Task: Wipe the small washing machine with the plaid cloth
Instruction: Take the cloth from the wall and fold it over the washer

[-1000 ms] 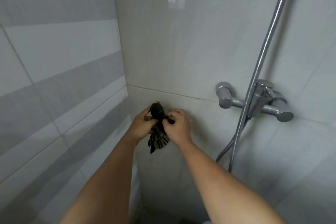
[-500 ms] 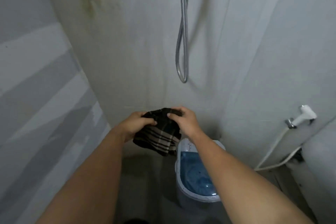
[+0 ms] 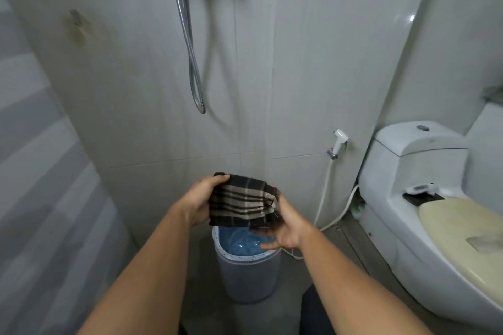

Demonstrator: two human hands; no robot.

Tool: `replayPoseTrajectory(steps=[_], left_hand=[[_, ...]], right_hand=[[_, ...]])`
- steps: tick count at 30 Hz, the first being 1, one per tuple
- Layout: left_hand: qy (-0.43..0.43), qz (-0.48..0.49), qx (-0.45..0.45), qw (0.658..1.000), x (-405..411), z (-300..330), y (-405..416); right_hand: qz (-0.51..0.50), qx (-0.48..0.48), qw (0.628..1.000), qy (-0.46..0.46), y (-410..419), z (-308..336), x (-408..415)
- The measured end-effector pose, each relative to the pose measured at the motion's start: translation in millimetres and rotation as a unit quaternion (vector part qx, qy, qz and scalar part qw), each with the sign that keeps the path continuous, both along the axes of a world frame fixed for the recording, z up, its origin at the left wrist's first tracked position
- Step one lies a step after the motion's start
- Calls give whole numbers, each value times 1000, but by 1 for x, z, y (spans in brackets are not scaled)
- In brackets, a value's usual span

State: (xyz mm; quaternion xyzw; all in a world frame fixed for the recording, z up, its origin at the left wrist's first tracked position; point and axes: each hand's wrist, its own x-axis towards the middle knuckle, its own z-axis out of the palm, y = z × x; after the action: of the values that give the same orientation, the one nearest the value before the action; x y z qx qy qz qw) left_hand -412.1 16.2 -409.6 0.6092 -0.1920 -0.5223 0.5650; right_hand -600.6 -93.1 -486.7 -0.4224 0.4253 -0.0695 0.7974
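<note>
A dark brown and beige plaid cloth (image 3: 241, 202) hangs folded between both hands at chest height. My left hand (image 3: 200, 202) grips its left edge with the thumb on top. My right hand (image 3: 285, 226) holds its right lower corner, palm turned up, fingers partly spread. Directly below stands the small washing machine (image 3: 249, 277), a grey round tub with a white speckled rim and a blue inside, on the floor against the tiled wall. The cloth hides the tub's far rim.
A white toilet (image 3: 424, 198) with a yellowed seat fills the right side. A bidet sprayer (image 3: 339, 141) and its white hose hang on the wall between toilet and machine. A shower hose (image 3: 190, 49) loops down from the mixer above. Tiled wall close on the left.
The view has tilted down from the shower mixer to the floor. Both hands took the cloth off the wall, lowered it and spread it out over the washing machine.
</note>
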Motion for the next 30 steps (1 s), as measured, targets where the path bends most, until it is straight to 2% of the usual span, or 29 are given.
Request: replayPoseTrajectory(steps=[3,7,9,11,16,18,23,25,27,30], left_hand=[[-7,2,13,1000,-14,-3,6],[-17,35,-13,999,-25,-3,11],[-38,69,-34,996,-27,-2,11],[-42,89,-37,994,-30,-1,11],[-18,109,-50,993,-29,-2,9],[-29,106,-65,992,-28,-2,8],[-140,102,-40,984,-20,-11,12],[-165,82,-46,982,-17,-13,16],[-196,33,-53,979,-14,-17,17],[-305,-10,-17,952,-8,-24,16]], right_hand=[[-11,5,997,-72,7,11,-8],[62,-41,997,7,10,24,-15],[78,-55,995,16,9,25,-18],[59,-64,996,-8,7,21,-15],[-97,-47,988,-114,-2,12,-6],[-93,-62,985,-135,-1,13,-4],[-87,-125,976,-154,-5,17,3],[-70,-158,976,-130,-9,20,4],[-30,-222,972,-65,-13,20,5],[17,-347,937,30,-19,24,6]])
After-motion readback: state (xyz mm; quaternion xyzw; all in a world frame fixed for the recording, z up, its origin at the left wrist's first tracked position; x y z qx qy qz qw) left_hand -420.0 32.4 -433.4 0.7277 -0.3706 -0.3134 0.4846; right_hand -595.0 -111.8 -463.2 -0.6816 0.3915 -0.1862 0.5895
